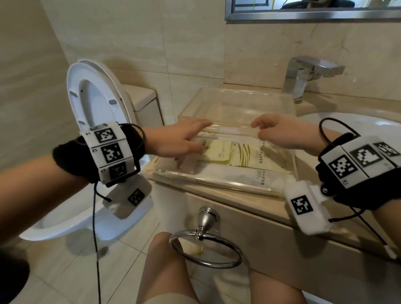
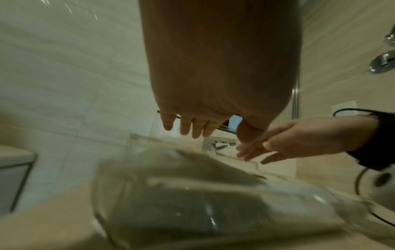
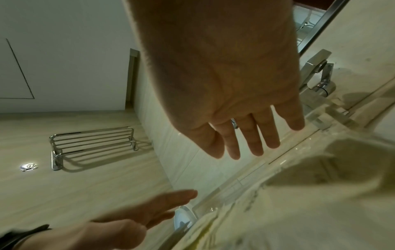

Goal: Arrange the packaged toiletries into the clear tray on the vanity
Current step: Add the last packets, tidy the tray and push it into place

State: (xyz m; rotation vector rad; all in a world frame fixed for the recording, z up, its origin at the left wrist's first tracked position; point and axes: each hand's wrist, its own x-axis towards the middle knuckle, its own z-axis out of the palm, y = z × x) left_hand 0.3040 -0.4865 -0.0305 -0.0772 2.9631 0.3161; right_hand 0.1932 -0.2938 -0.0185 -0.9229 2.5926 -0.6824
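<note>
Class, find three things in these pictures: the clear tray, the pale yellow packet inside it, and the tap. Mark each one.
clear tray [image 1: 216,181]: head view, on its near front wall.
pale yellow packet [image 1: 217,151]: head view, middle of its face.
tap [image 1: 298,80]: head view, on its upright metal body.

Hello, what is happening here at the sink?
A person is arranging packaged toiletries in a clear tray on the vanity, beside the basin. Several flat packets already lie inside. Both hands hover open over the tray, the left hand and the right hand, holding nothing.
</note>
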